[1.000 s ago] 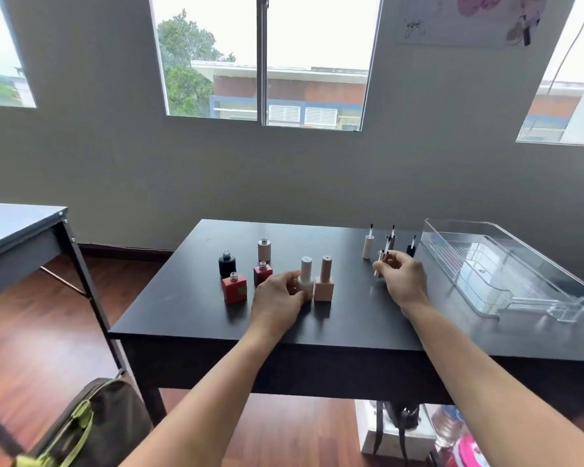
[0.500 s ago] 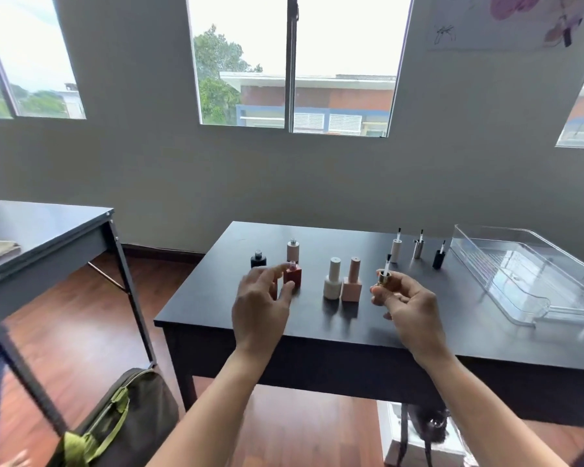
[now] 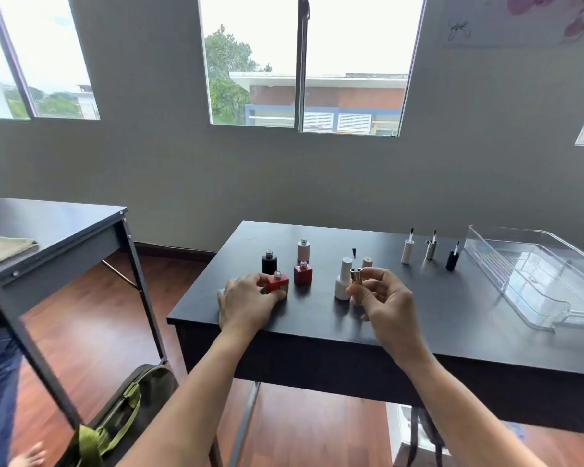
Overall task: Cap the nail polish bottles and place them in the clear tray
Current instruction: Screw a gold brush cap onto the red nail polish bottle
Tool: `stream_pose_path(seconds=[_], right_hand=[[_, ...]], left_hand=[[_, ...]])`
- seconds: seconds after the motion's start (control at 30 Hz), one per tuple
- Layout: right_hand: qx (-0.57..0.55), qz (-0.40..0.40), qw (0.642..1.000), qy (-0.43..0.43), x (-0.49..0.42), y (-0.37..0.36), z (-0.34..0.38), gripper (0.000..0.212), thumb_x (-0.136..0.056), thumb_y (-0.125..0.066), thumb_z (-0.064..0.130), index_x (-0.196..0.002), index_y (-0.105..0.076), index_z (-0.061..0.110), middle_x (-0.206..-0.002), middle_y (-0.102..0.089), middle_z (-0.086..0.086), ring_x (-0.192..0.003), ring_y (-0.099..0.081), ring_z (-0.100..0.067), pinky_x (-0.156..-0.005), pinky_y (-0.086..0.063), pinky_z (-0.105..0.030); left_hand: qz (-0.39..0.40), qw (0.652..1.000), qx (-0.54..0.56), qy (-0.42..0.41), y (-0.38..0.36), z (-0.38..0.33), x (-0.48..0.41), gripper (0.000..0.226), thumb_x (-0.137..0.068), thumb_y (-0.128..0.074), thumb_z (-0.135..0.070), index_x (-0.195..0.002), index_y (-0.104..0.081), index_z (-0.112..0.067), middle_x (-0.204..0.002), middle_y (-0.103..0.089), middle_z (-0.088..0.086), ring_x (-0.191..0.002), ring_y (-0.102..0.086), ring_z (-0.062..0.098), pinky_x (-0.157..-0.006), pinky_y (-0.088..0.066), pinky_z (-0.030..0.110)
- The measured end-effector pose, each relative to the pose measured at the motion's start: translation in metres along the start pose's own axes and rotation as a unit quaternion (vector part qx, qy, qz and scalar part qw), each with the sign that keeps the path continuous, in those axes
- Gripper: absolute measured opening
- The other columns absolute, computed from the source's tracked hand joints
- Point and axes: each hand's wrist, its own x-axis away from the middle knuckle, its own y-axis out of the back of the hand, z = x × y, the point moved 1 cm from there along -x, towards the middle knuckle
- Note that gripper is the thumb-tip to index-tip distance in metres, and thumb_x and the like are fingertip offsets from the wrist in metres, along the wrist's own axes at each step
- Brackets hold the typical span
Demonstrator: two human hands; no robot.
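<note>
My left hand grips a square red bottle with an open neck, standing on the dark table. My right hand holds a gold brush cap upright, its brush tip pointing up. Behind stand an uncapped black bottle, an uncapped pale pink bottle and an uncapped dark red square bottle. A capped white bottle and a capped pink bottle stand beside my right hand. The clear tray lies at the right with nothing in it.
Three loose brush caps stand brush-up near the tray: white, silver, black. A second dark table stands to the left, a green-strapped bag on the wooden floor below.
My left hand has closed on the red square bottle. My right hand has brought the gold cap nearer to me. The camera has turned left.
</note>
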Motion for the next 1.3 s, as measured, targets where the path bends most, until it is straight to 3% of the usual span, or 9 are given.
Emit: stream_pose_path(seconds=[0.13, 0.2, 0.27, 0.43, 0.87, 1.1, 1.3], right_hand=[[0.007, 0.009, 1.0, 0.0, 0.006, -0.003, -0.007, 0.021, -0.091, -0.061, 0.01, -0.096, -0.067, 0.03, -0.073, -0.072, 0.004, -0.06, -0.066, -0.01, -0.053, -0.047, -0.021], [0.027, 0.009, 1.0, 0.004, 0.007, -0.004, -0.009, 0.021, -0.092, -0.06, 0.01, -0.102, -0.07, 0.026, -0.072, -0.068, 0.007, -0.061, -0.062, -0.002, -0.06, -0.045, -0.016], [0.052, 0.005, 0.999, 0.01, 0.007, -0.003, -0.008, 0.024, -0.092, -0.059, 0.008, -0.107, -0.071, 0.023, -0.08, -0.063, 0.006, -0.066, -0.059, -0.001, -0.069, -0.045, -0.02], [0.111, -0.002, 0.993, 0.037, 0.008, 0.004, 0.001, 0.022, -0.091, -0.059, 0.01, -0.107, -0.068, 0.024, -0.098, -0.071, 0.004, -0.087, -0.066, -0.016, -0.082, -0.052, -0.03], [0.192, -0.015, 0.98, 0.051, 0.008, 0.012, 0.004, 0.018, -0.09, -0.061, 0.011, -0.102, -0.068, 0.02, -0.101, -0.071, 0.001, -0.089, -0.068, -0.018, -0.085, -0.055, -0.039], [0.22, -0.002, 0.972, 0.08, 0.01, 0.008, 0.006, 0.017, -0.089, -0.063, 0.012, -0.104, -0.07, 0.017, -0.101, -0.07, 0.0, -0.094, -0.066, -0.016, -0.088, -0.052, -0.034], [0.221, 0.0, 0.97, 0.101, 0.007, 0.01, 0.009, 0.02, -0.09, -0.063, 0.018, -0.106, -0.073, 0.026, -0.091, -0.054, 0.006, -0.082, -0.058, -0.001, -0.077, -0.043, -0.01]], left_hand=[[0.019, 0.974, 0.226, -0.003, 0.003, -0.001, 0.008, 0.028, -0.068, -0.083, -0.037, -0.092, -0.071, -0.029, -0.085, -0.074, -0.011, -0.086, -0.069, 0.004, -0.085, -0.054, 0.03], [0.035, 0.958, 0.285, -0.019, 0.002, -0.007, 0.012, 0.026, -0.066, -0.086, -0.031, -0.089, -0.072, -0.031, -0.078, -0.075, -0.015, -0.077, -0.069, -0.004, -0.078, -0.055, 0.02], [0.041, 0.95, 0.306, -0.042, -0.001, -0.016, 0.015, 0.026, -0.065, -0.086, -0.029, -0.083, -0.071, -0.039, -0.075, -0.074, -0.018, -0.075, -0.068, -0.006, -0.071, -0.049, 0.009], [0.001, 0.95, 0.293, -0.107, -0.015, -0.033, 0.02, 0.03, -0.067, -0.086, -0.023, -0.09, -0.072, -0.036, -0.095, -0.069, -0.012, -0.08, -0.063, -0.007, -0.07, -0.042, 0.001], [0.004, 0.951, 0.286, -0.113, -0.029, -0.037, 0.022, 0.032, -0.067, -0.086, -0.021, -0.092, -0.072, -0.035, -0.097, -0.068, -0.01, -0.083, -0.063, -0.006, -0.072, -0.041, 0.0], [0.0, 0.946, 0.298, -0.126, -0.03, -0.035, 0.024, 0.032, -0.067, -0.086, -0.018, -0.095, -0.074, -0.031, -0.098, -0.069, -0.009, -0.086, -0.065, 0.0, -0.075, -0.045, 0.004], [0.008, 0.941, 0.308, -0.142, -0.029, -0.035, 0.026, 0.034, -0.066, -0.086, -0.016, -0.093, -0.075, -0.033, -0.098, -0.067, -0.01, -0.088, -0.065, -0.001, -0.078, -0.051, 0.012]])
